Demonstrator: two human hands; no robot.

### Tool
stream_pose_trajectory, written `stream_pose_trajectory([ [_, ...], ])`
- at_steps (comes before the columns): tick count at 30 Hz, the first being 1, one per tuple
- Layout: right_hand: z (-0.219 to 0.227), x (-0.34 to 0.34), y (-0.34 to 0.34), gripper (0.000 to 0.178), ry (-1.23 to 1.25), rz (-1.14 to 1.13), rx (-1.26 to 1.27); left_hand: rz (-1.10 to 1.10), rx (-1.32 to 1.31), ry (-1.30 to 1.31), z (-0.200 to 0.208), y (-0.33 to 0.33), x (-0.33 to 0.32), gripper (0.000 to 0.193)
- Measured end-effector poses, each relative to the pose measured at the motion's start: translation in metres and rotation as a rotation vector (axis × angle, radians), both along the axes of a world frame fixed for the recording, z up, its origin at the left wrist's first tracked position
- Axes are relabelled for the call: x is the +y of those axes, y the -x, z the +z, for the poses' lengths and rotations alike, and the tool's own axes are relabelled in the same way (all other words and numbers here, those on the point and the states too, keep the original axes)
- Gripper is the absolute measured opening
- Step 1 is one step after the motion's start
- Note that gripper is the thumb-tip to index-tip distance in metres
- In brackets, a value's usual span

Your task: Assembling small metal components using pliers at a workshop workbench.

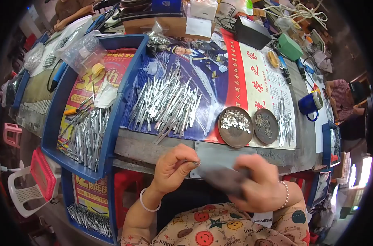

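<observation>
My left hand (pixel 175 168) is closed in a pinch at the table's front edge, with a tiny shiny metal piece (pixel 197 163) at its fingertips. Just right of it, my right hand (pixel 256 180) grips a dark grey-brown object (pixel 224 179); both are smeared by motion, so its kind does not show. Beneath them lies a flat grey metal plate (pixel 219 155). Beyond my hands are a round brown dish (pixel 235 140) of small silvery discs and a second dish (pixel 266 138) holding fine small parts. A heap of slim metal strips (pixel 168 102) covers the mat at centre left.
At left stands a blue tray (pixel 47 135) of metal tools, with another blue tray (pixel 69 217) below. More strips (pixel 284 125), a blue mug (pixel 310 103) and a black box (pixel 252 33) are at right and back. Other people sit at far left and right.
</observation>
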State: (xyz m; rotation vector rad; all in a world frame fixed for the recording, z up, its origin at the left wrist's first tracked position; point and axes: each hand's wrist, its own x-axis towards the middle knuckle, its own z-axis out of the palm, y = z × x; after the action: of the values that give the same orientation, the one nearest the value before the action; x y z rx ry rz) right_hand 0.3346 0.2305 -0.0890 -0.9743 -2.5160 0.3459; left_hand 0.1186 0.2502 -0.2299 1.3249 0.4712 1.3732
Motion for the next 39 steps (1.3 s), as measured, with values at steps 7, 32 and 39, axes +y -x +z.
stream_pose_trajectory([
  [7,0.0,-0.002,0.002,0.029,0.051,-0.043,0.005,-0.016,-0.048,0.053,-0.002,-0.001,-0.005,0.012],
  [32,-0.057,-0.068,-0.067,0.033,0.263,-0.07,-0.153,-0.105,-0.189,0.896,0.034,-0.044,-0.075,0.011],
  [39,-0.055,-0.074,-0.078,0.031,0.233,-0.102,-0.187,-0.094,-0.009,0.79,0.038,-0.054,-0.079,0.011],
])
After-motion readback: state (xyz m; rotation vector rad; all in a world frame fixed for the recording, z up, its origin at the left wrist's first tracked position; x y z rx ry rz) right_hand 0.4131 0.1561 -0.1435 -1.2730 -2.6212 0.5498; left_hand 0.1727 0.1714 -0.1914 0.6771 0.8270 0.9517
